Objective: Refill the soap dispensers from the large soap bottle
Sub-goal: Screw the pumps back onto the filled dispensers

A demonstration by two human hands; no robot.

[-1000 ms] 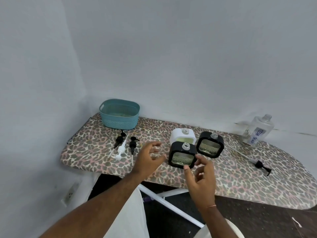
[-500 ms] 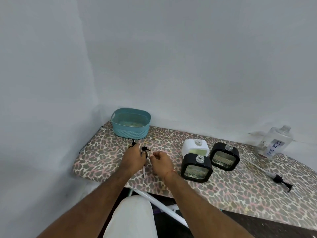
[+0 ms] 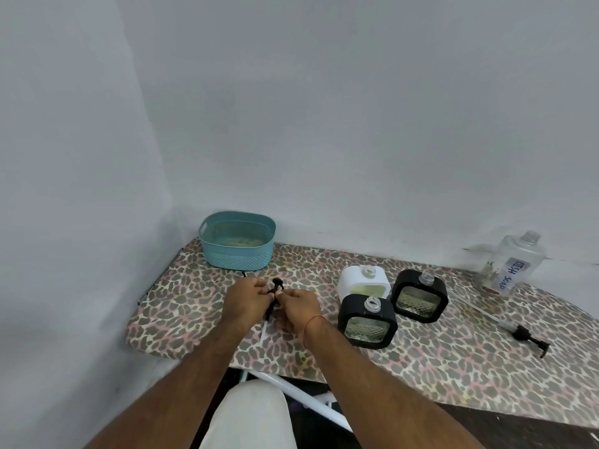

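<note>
Three square soap dispensers stand uncapped on the leopard-print board: a white one (image 3: 363, 281), a black one in front (image 3: 368, 320) and a black one behind (image 3: 419, 294). The large clear bottle marked DISH SOAP (image 3: 512, 264) leans at the wall on the far right, with no cap on. Left of the dispensers, my left hand (image 3: 246, 301) and my right hand (image 3: 296, 307) meet at a black pump head (image 3: 277, 283). Fingertips of both hands pinch the pump, and its tube runs down between them. Any other pumps there are hidden under my hands.
A teal plastic basket (image 3: 238, 241) sits in the back left corner by the wall. A long black pump with its tube (image 3: 525, 335) lies on the board's (image 3: 181, 306) right part. The board's white legs show below its front edge.
Both hands left the front black dispenser and moved left to the loose pumps. They now close on a black pump. The camera view shifted left as well.
</note>
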